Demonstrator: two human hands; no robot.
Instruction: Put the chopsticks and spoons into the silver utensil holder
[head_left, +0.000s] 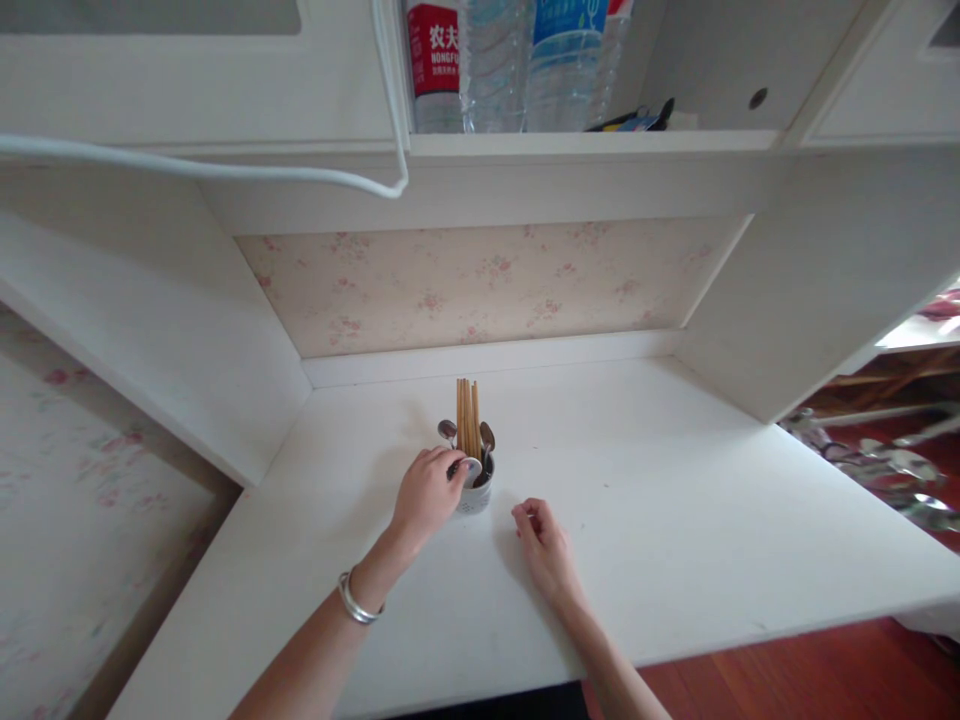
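On the white desk stands a light grey utensil holder with small holes in its side. Several wooden chopsticks rise upright from it, with one metal spoon at their left and another spoon at their right. My left hand is at the holder's front left, its fingers closed at the bowl of a spoon; the spoon's lower part is hidden. My right hand rests on the desk right of the holder, apart from it, fingers curled with nothing visible in them.
The white desk has side panels and a low back ledge. Overhead, a shelf holds plastic water bottles. A white cable hangs across the upper left. Blurred clutter lies beyond the right side.
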